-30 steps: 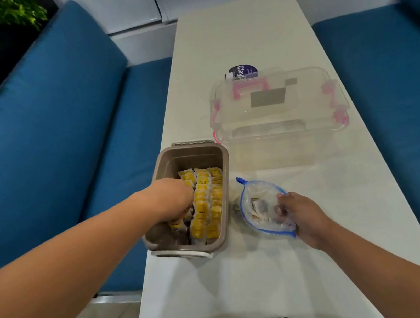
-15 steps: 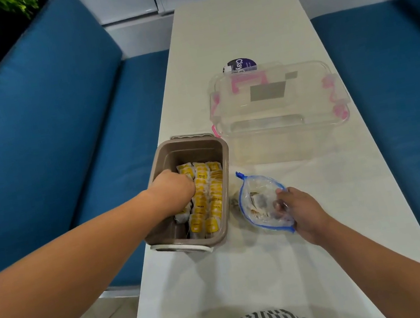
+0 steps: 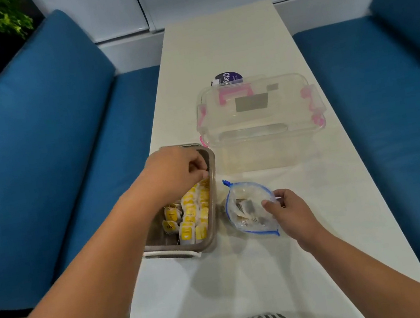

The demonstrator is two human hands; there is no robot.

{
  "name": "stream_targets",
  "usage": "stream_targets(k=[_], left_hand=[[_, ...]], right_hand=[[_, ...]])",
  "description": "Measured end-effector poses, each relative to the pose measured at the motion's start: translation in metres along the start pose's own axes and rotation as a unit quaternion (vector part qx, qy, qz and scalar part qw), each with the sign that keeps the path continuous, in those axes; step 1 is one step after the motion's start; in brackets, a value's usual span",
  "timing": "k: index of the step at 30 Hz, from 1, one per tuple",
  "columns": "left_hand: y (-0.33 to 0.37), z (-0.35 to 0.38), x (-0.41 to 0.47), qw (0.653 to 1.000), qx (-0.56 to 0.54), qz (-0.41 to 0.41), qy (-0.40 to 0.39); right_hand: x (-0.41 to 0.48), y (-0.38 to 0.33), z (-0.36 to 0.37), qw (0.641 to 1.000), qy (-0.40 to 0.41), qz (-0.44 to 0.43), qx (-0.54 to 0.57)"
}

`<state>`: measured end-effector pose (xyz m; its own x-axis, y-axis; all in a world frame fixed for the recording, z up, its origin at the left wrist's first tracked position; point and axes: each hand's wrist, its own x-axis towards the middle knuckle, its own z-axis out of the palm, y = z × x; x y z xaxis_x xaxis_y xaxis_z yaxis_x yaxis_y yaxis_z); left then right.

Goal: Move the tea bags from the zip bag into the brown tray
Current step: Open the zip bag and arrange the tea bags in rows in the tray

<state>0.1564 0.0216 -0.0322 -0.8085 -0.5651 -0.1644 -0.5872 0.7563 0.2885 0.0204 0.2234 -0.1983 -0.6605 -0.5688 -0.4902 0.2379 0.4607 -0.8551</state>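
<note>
The left hand (image 3: pixel 178 172) hovers over the far end of the tray (image 3: pixel 179 247), its grip curled tight, though I cannot tell whether it pinches anything. Yellow-tagged tea bags (image 3: pixel 193 216) stand packed in rows along the tray's right side, and a few more lie in the zip bag (image 3: pixel 255 223) just beside it on the worktop (image 3: pixel 249 276). The right hand (image 3: pixel 292 210) has its grip pinched on the zip bag's open rim.

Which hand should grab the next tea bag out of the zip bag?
Left, probably. The right hand pinches the rim of the zip bag, keeping its mouth open, so it's busy. The left hand hovers over the brown tray, just beside that bag; whether it holds anything is unclear.
</note>
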Motion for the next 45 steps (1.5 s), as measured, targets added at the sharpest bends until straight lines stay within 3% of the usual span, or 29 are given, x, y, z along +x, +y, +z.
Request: stream_targets(k=[4,8,16,22,29,35,41,45], left_hand=[[0.046,0.027,-0.009,0.996,-0.089,0.026,0.007],[0.073,0.081,-0.002,0.996,-0.073,0.024,-0.047],[0.076,0.152,-0.01,0.998,0.015,0.0,-0.061],[0.084,0.164,-0.021,0.996,-0.049,-0.019,-0.072],[0.091,0.17,-0.022,0.989,-0.13,-0.026,-0.06],[0.093,0.167,-0.021,0.995,-0.094,0.001,-0.021],[0.086,0.161,-0.023,0.991,-0.127,0.001,0.033],[0.082,0.154,-0.02,0.998,-0.056,0.007,0.033]], right_hand=[[-0.007,0.007,-0.004,0.992,-0.006,0.004,-0.124],[-0.01,0.014,-0.006,0.983,-0.024,0.022,-0.181],[-0.014,0.019,-0.017,0.995,0.003,0.084,0.06],[-0.008,0.021,-0.027,0.938,0.008,0.146,0.313],[-0.005,0.026,-0.03,0.926,0.014,0.164,0.341],[-0.009,0.027,-0.031,0.938,0.0,0.151,0.311],[-0.008,0.029,-0.028,0.929,0.005,0.162,0.333],[-0.005,0.03,-0.024,0.922,0.01,0.161,0.352]])
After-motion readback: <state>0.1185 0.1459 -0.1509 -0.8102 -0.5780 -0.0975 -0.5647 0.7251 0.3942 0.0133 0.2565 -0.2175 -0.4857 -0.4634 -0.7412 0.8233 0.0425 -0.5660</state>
